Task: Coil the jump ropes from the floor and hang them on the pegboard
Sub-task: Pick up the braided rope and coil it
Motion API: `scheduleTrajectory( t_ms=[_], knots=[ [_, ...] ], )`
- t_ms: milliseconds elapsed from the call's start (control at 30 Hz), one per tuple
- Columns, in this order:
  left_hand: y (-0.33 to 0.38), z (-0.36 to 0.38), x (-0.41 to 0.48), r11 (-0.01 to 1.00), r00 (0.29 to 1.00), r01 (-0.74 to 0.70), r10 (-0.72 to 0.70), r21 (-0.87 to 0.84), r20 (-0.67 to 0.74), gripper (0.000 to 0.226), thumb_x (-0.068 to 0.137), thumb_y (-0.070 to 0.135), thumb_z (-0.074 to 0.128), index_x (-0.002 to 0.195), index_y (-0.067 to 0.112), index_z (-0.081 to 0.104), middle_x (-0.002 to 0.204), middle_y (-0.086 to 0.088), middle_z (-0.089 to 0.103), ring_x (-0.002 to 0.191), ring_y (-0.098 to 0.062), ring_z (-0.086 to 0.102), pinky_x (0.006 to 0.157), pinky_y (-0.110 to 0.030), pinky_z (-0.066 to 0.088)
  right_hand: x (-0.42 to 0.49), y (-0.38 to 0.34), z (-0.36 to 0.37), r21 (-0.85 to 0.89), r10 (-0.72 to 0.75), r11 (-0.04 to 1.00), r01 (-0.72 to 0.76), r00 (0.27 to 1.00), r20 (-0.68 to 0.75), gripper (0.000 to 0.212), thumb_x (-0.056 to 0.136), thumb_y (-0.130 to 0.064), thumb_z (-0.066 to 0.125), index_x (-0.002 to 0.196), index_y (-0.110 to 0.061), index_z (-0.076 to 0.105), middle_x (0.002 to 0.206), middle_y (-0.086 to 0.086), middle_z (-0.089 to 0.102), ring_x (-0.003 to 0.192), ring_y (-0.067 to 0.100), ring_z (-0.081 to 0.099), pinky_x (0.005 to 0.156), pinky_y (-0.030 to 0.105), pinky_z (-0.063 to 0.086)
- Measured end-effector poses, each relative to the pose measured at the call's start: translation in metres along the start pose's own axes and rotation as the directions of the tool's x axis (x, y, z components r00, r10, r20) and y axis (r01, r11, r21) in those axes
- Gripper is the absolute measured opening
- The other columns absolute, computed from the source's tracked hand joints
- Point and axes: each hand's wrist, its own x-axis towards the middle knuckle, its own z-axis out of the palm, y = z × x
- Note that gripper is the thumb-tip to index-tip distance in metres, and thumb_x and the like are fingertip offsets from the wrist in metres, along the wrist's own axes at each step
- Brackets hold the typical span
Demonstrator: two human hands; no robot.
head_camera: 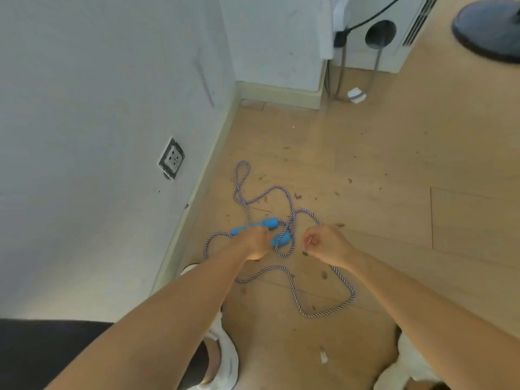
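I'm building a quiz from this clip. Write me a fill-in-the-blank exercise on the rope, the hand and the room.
1. The jump rope lies in loose loops on the wooden ____.
2. The left hand grips a ____ handle.
3. A socket is set in the ____ beside the rope.

Missing words: floor; blue; wall.
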Motion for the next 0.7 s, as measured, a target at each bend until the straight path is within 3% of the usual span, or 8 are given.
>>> scheduleTrajectory(
  t_ms=[133, 267, 333, 400, 467, 533, 600, 700],
  knots=[
    [-0.014, 0.045, 0.032, 0.997, 0.992, 0.048, -0.04, 0.066, -0.123, 0.02, 0.094, 0.018, 0.055, 0.113, 0.014, 0.055, 0.117, -0.013, 0.062, 0.104, -0.033, 0.061, 0.084, -0.044, 0.052, 0.003, 0.027, 0.033, 0.14, 0.123, 0.981, -0.134, 0.989, 0.08, 0.015, 0.087, -0.01, 0.062, 0.079, -0.019, 0.071, 0.056, -0.009, 0.063, 0.047, -0.002, 0.055, 0.053, 0.017, 0.044],
    [-0.018, 0.073, 0.039, 0.996, 0.982, 0.057, -0.043, 0.072, -0.182, 0.023, 0.092, 0.02, 0.058, 0.115, 0.022, 0.059, 0.118, -0.007, 0.063, 0.107, -0.031, 0.063, 0.087, -0.04, 0.052, 0.004, 0.041, 0.051, 0.384, 0.253, 0.881, -0.278, 0.961, 0.116, 0.014, 0.088, -0.003, 0.061, 0.083, -0.012, 0.071, 0.076, 0.013, 0.072, 0.063, 0.015, 0.064, 0.066, 0.033, 0.056],
    [-0.012, 0.079, 0.035, 0.973, 0.994, -0.014, -0.011, -0.231, -0.106, 0.026, 0.092, 0.017, 0.064, 0.118, 0.017, 0.064, 0.106, -0.005, 0.065, 0.096, -0.023, 0.062, 0.08, -0.027, 0.054, 0.002, 0.043, 0.053, 0.485, 0.328, 0.798, -0.358, 0.933, 0.149, 0.01, 0.092, -0.003, 0.06, 0.094, -0.003, 0.07, 0.08, 0.015, 0.069, 0.062, 0.017, 0.064, 0.06, 0.029, 0.052],
    [0.001, 0.081, 0.025, 0.833, 0.998, -0.021, 0.054, -0.553, 0.043, 0.029, 0.091, 0.004, 0.068, 0.119, 0.0, 0.062, 0.099, -0.011, 0.061, 0.084, -0.016, 0.057, 0.066, -0.013, 0.049, -0.003, 0.043, 0.054, 0.562, 0.372, 0.71, -0.424, 0.904, 0.212, 0.016, 0.094, -0.012, 0.063, 0.105, -0.001, 0.069, 0.086, 0.012, 0.068, 0.065, 0.017, 0.064, 0.061, 0.027, 0.054],
    [0.015, 0.082, 0.018, 0.762, 0.993, -0.008, 0.08, -0.648, 0.082, 0.032, 0.088, 0.002, 0.071, 0.118, -0.002, 0.061, 0.099, -0.012, 0.062, 0.084, -0.016, 0.059, 0.066, -0.017, 0.05, -0.006, 0.043, 0.054, 0.638, 0.368, 0.613, -0.466, 0.883, 0.291, 0.025, 0.094, -0.026, 0.068, 0.112, -0.009, 0.067, 0.097, 0.008, 0.072, 0.077, 0.018, 0.069, 0.072, 0.031, 0.057],
    [0.028, 0.081, 0.01, 0.744, 0.984, -0.025, 0.135, -0.668, 0.113, 0.03, 0.088, 0.007, 0.073, 0.117, 0.004, 0.063, 0.099, -0.007, 0.066, 0.087, -0.015, 0.063, 0.068, -0.02, 0.053, -0.007, 0.044, 0.053, 0.719, 0.344, 0.517, -0.464, 0.882, 0.322, 0.028, 0.093, -0.031, 0.069, 0.115, -0.014, 0.064, 0.105, 0.006, 0.075, 0.091, 0.021, 0.072, 0.078, 0.034, 0.057],
    [0.038, 0.079, 0.003, 0.742, 0.976, -0.059, 0.182, -0.668, 0.117, 0.027, 0.089, 0.009, 0.073, 0.114, 0.006, 0.065, 0.096, -0.003, 0.068, 0.083, -0.011, 0.064, 0.067, -0.017, 0.054, -0.008, 0.041, 0.048, 0.809, 0.325, 0.428, -0.404, 0.903, 0.279, 0.025, 0.094, -0.02, 0.067, 0.118, -0.012, 0.063, 0.107, 0.007, 0.075, 0.097, 0.025, 0.073, 0.082, 0.036, 0.057],
    [0.049, 0.068, -0.009, 0.743, 0.974, -0.122, 0.219, -0.658, 0.066, 0.024, 0.089, 0.009, 0.072, 0.111, 0.003, 0.064, 0.089, 0.0, 0.066, 0.075, -0.008, 0.061, 0.064, -0.014, 0.052, -0.015, 0.032, 0.036, 0.873, 0.343, 0.404, -0.273, 0.93, 0.132, 0.027, 0.092, -0.003, 0.065, 0.117, -0.01, 0.062, 0.108, 0.014, 0.074, 0.099, 0.031, 0.072, 0.082, 0.038, 0.059]
  ],
)
